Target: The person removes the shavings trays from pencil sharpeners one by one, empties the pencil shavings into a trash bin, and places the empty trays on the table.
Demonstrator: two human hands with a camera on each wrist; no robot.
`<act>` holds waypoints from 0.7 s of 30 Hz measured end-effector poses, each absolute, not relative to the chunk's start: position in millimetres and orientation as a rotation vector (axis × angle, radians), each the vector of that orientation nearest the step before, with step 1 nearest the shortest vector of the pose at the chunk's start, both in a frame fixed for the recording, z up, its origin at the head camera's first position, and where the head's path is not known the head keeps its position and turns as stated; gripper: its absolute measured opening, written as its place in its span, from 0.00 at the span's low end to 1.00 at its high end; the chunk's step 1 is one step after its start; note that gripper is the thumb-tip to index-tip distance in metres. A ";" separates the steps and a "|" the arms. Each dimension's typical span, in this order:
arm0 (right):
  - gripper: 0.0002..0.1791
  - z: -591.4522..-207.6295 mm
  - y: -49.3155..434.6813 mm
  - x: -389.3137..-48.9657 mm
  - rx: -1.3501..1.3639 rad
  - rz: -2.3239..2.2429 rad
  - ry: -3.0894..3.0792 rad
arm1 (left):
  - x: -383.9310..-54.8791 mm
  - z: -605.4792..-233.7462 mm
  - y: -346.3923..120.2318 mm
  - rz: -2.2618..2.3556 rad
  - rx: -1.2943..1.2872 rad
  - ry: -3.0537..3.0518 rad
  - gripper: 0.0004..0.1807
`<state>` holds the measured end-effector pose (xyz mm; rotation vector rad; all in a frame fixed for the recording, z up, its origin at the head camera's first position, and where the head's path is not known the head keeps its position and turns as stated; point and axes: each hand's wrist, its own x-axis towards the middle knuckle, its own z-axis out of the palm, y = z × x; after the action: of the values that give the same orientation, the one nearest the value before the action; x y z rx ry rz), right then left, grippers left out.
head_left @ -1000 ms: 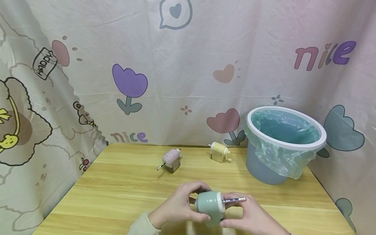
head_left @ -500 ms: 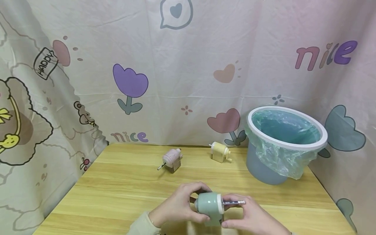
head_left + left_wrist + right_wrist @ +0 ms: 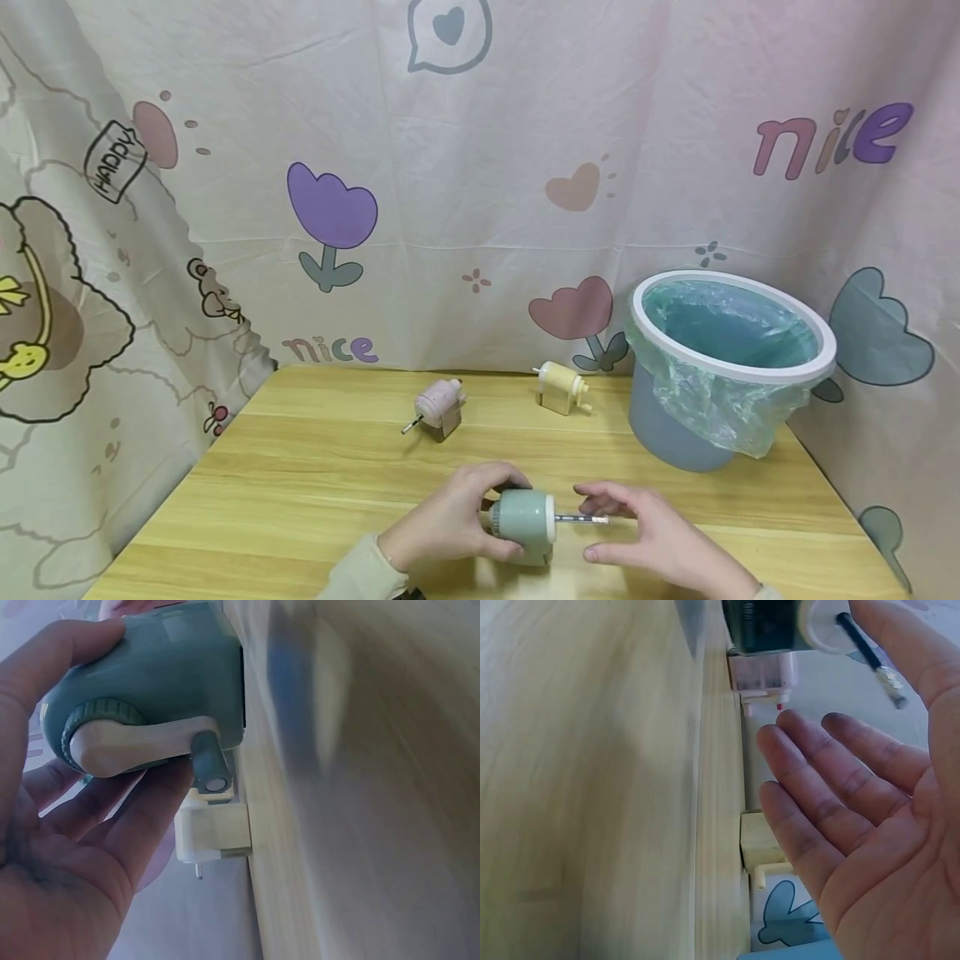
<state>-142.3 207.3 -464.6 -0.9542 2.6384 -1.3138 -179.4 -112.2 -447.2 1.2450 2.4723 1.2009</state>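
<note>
A green crank pencil sharpener (image 3: 525, 521) is near the front of the table, with a dark patterned pencil (image 3: 581, 519) sticking out of its white front to the right. My left hand (image 3: 457, 517) grips the sharpener's body, thumb on one side and fingers on the other. In the left wrist view its white crank (image 3: 150, 742) with a green knob faces me. My right hand (image 3: 652, 533) is off the sharpener, fingers spread and holding nothing, just right of the pencil's end. The right wrist view shows its bare palm (image 3: 892, 877), with the pencil (image 3: 870, 656) beyond the fingers.
Farther back on the wooden table (image 3: 300, 467) stand a pink sharpener (image 3: 438, 408) with a pencil in it and a yellow sharpener (image 3: 562, 389). A grey bin (image 3: 675, 425) lined with a green bag stands at the right back. A printed curtain (image 3: 450, 167) hangs behind.
My right hand has let go of the sharpener and drawn back to the right, its fingers opening. The green sharpener has shifted slightly left in my left hand and turned a little.
</note>
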 end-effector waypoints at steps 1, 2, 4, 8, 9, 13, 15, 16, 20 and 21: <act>0.33 -464.7 207.7 -142.6 -0.954 -1.312 2.637 | -180.1 -448.1 -112.4 1.183 1.249 2.483 0.30; 0.33 -464.7 207.9 -142.8 -0.954 -1.311 2.635 | -180.7 -449.1 -112.7 1.166 1.253 2.494 0.30; 0.33 -464.5 208.3 -142.7 -0.952 -1.303 2.635 | -181.7 -451.0 -113.1 1.134 1.258 2.514 0.30; 0.33 -463.1 209.0 -142.3 -0.940 -1.291 2.637 | -183.7 -454.0 -113.6 1.084 1.266 2.552 0.30; 0.33 -462.8 209.2 -142.3 -0.937 -1.289 2.637 | -184.3 -454.7 -113.7 1.073 1.265 2.560 0.30; 0.33 -462.4 210.3 -142.7 -0.921 -1.286 2.630 | -185.9 -456.2 -114.3 1.057 1.253 2.573 0.30; 0.33 -462.9 210.9 -143.1 -0.919 -1.284 2.629 | -186.4 -456.7 -114.6 1.052 1.247 2.577 0.30; 0.33 -463.3 211.1 -143.4 -0.920 -1.283 2.629 | -186.4 -457.0 -114.6 1.050 1.250 2.578 0.30; 0.32 -465.1 211.9 -144.2 -0.924 -1.287 2.629 | -185.9 -457.0 -114.4 1.032 1.253 2.584 0.31; 0.32 -465.5 212.0 -144.4 -0.925 -1.290 2.626 | -185.8 -457.0 -114.4 1.025 1.254 2.586 0.31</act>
<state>-144.4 212.0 -465.5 -0.9247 2.6258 -1.2903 -185.8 -114.4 -457.0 1.2541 2.5860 1.0255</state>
